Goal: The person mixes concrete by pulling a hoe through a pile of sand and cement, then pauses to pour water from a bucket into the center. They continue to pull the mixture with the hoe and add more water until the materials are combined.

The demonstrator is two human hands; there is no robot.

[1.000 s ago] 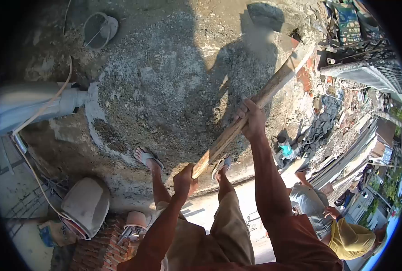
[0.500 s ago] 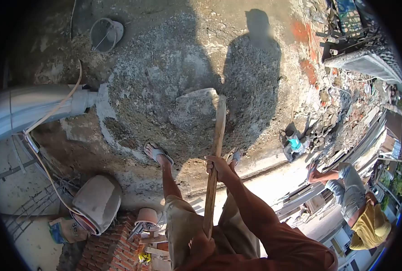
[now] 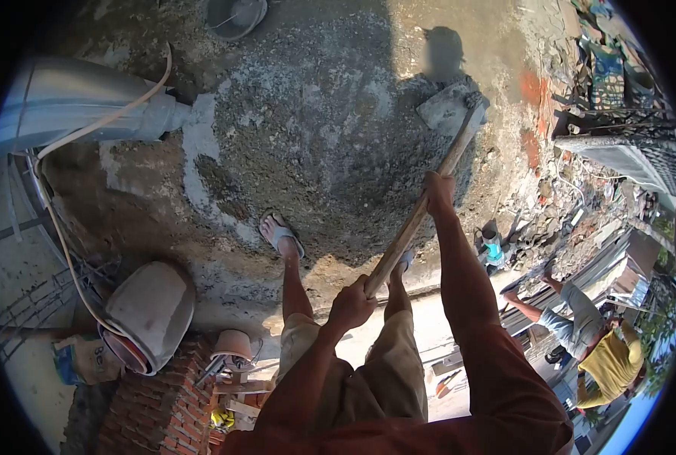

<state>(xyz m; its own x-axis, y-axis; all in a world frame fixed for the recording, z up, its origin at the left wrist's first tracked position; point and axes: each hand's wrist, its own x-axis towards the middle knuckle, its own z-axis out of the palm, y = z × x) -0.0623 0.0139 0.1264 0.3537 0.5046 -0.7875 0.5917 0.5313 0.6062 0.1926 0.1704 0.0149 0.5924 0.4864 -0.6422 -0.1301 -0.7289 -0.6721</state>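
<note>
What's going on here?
A person in a red-brown top holds a long wooden-handled hoe, left grip on the near end, right grip farther up. Its flat grey blade is at the right side of a grey gravelly mix; contact is unclear. A co-worker in yellow is to the right.

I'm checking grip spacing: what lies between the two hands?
In the head view, a bare stretch of wooden handle runs between the left hand and the right hand.
</note>
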